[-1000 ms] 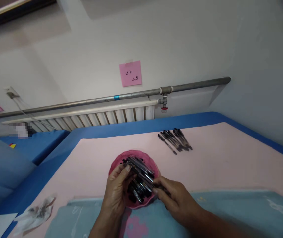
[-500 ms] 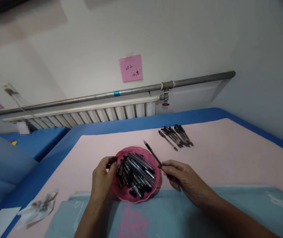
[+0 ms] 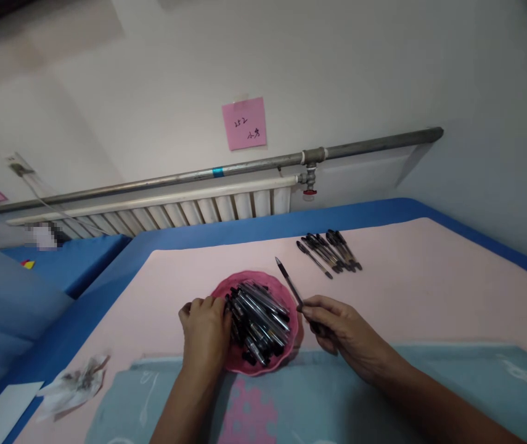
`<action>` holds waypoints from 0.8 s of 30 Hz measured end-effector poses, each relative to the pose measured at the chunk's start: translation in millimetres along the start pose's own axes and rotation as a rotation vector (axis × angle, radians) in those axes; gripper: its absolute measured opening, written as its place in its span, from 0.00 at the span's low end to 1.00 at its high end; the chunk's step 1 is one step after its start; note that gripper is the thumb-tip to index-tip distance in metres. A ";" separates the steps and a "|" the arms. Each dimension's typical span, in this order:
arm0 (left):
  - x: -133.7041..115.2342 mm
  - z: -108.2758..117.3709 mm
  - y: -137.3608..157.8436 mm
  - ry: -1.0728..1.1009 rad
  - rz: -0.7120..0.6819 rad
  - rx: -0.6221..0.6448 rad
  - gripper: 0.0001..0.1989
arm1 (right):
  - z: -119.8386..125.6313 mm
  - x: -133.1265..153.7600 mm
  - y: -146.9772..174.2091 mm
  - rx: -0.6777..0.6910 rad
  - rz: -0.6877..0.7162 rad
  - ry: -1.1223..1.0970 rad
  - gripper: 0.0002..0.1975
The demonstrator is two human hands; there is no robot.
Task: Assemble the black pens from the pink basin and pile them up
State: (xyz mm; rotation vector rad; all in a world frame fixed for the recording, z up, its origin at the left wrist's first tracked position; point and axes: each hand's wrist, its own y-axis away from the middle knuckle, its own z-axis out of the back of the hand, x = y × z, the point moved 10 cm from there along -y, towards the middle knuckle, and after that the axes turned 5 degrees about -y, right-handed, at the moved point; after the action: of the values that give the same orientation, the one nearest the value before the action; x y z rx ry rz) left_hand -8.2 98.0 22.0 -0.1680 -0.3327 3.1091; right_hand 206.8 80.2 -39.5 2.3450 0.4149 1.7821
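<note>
The right hand [image 3: 339, 322] was pinching one uncapped pen [image 3: 290, 282] between its fingers, just beside the pink bowl [image 3: 254, 369]. The left hand [image 3: 205, 333] was at the bowl's left side (whether its fingers gripped something, I could not tell).

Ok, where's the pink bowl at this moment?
In the head view, the pink bowl is below centre, between the left hand at its rim and the right hand, with the laid-out pens behind and to the right.

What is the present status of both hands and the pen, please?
Right hand: holding pen, tip bare. Left hand: at pink bowl, partly blocking view of contents.
</note>
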 end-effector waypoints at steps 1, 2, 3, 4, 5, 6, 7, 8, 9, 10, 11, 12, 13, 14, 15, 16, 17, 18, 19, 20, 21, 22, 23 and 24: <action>-1.9 -1.4 0.0 0.023 0.012 -0.003 0.07 | -0.6 -0.3 -0.1 0.005 0.000 0.009 0.14; -2.7 -2.9 -0.2 0.063 0.027 -0.008 0.06 | -1.0 -0.6 -0.2 0.009 0.000 0.017 0.14; -2.9 -4.5 -0.6 0.107 0.040 -0.014 0.05 | -1.4 -1.0 -0.3 0.012 -0.002 0.024 0.14; -2.2 -5.8 -1.0 0.147 0.053 -0.020 0.04 | -1.7 -1.3 -0.4 0.015 -0.003 0.028 0.14; -0.8 -6.3 -1.5 0.174 0.064 -0.027 0.04 | -2.0 -1.4 -0.5 0.018 -0.003 0.030 0.14; 0.8 -5.9 -2.1 0.181 0.070 -0.034 0.05 | -2.1 -1.1 -0.4 0.019 -0.001 0.033 0.13; 2.8 -4.3 -2.5 0.188 0.074 -0.042 0.05 | -2.4 -0.5 0.0 0.021 0.002 0.038 0.13; 6.4 -2.0 -2.7 0.224 0.089 -0.049 0.05 | -3.0 0.4 0.7 0.024 0.007 0.047 0.12; 11.4 0.6 -2.6 0.295 0.118 -0.054 0.05 | -4.0 1.4 1.7 0.029 0.011 0.062 0.12; 17.8 2.3 -1.9 0.433 0.162 -0.055 0.05 | -5.3 3.0 3.1 0.032 0.021 0.084 0.12; 23.3 1.6 -0.8 0.630 0.210 -0.041 0.07 | -7.3 5.2 4.8 0.040 0.038 0.113 0.11; 26.5 -2.1 0.7 0.867 0.259 -0.006 0.09 | -10.2 8.1 6.9 0.052 0.065 0.149 0.11; 26.9 -7.7 2.6 1.114 0.313 0.042 0.10 | -14.3 11.2 9.2 0.074 0.099 0.193 0.10; 25.0 -13.1 4.8 1.334 0.367 0.090 0.11 | -19.3 14.1 11.8 0.102 0.137 0.247 0.09; 22.0 -17.9 7.2 1.514 0.421 0.133 0.10 | -24.6 16.2 14.4 0.131 0.177 0.309 0.08; 19.4 -21.9 9.5 1.645 0.477 0.163 0.10 | -29.8 17.2 16.8 0.161 0.212 0.376 0.07; 18.1 -25.4 11.7 1.730 0.534 0.178 0.10 | -34.5 16.8 18.9 0.191 0.239 0.442 0.06; 17.4 -28.0 13.2 1.785 0.578 0.180 0.10 | -38.1 15.9 20.5 0.212 0.262 0.503 0.05; 16.4 -29.8 14.0 1.819 0.603 0.181 0.10 | -40.6 14.9 21.6 0.227 0.280 0.551 0.05; 15.2 -31.5 14.5 1.840 0.617 0.187 0.09 | -42.2 14.0 22.3 0.236 0.296 0.587 0.05; 13.9 -33.2 14.7 1.851 0.621 0.195 0.08 | -43.4 13.2 22.8 0.245 0.307 0.611 0.05; 12.9 -34.3 14.6 1.856 0.617 0.201 0.08 | -43.9 12.6 23.0 0.251 0.315 0.626 0.05; 11.7 -35.1 14.4 1.857 0.603 0.211 0.08 | -44.0 12.1 22.9 0.254 0.318 0.636 0.04; 10.2 -35.7 14.2 1.854 0.584 0.222 0.08 | -43.8 11.5 22.6 0.256 0.315 0.642 0.04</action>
State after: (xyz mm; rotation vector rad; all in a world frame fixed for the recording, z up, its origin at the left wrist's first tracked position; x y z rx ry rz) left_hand -14.5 91.9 -16.8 -2.9216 0.1798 1.8292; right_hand 170.3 61.0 -10.4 2.0094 0.3814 2.7845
